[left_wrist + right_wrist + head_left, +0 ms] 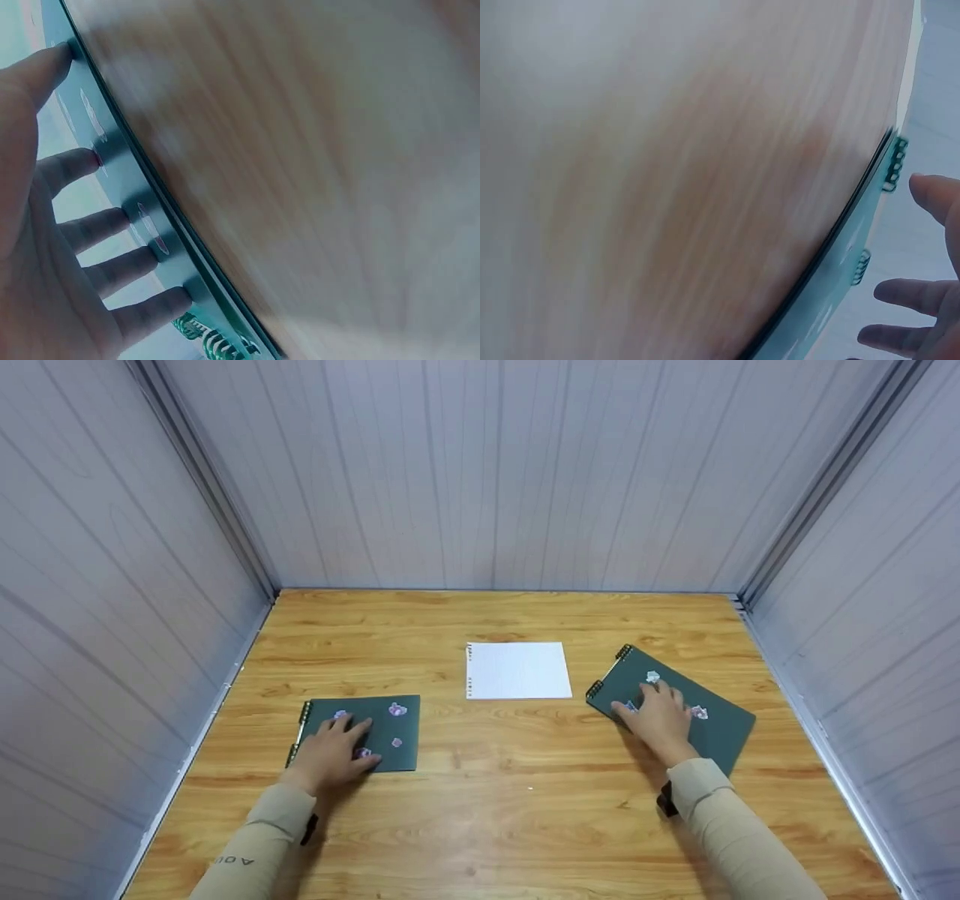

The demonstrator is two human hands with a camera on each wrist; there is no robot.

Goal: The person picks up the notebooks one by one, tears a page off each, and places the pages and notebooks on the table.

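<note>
head: left hand, spread, rested on left green binder; right hand, spread, was over right green binder; both binders stickered, closed, on tabletop, white sheet between | left wrist: fingertips touched cover | right wrist: rings showed

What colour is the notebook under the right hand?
The notebook is dark green, best seen in the head view.

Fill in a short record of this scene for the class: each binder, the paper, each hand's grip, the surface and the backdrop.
Left ring binder: dark green, stickered, rings on its left edge
Right ring binder: dark green, stickered, set at an angle
Loose-leaf paper: white, between the binders, holes along left edge
Left-hand grip: fingers spread, touching left ring binder
Right-hand grip: over right ring binder, contact unclear
Surface: wood-grain table
Backdrop: pale panelled walls
</note>
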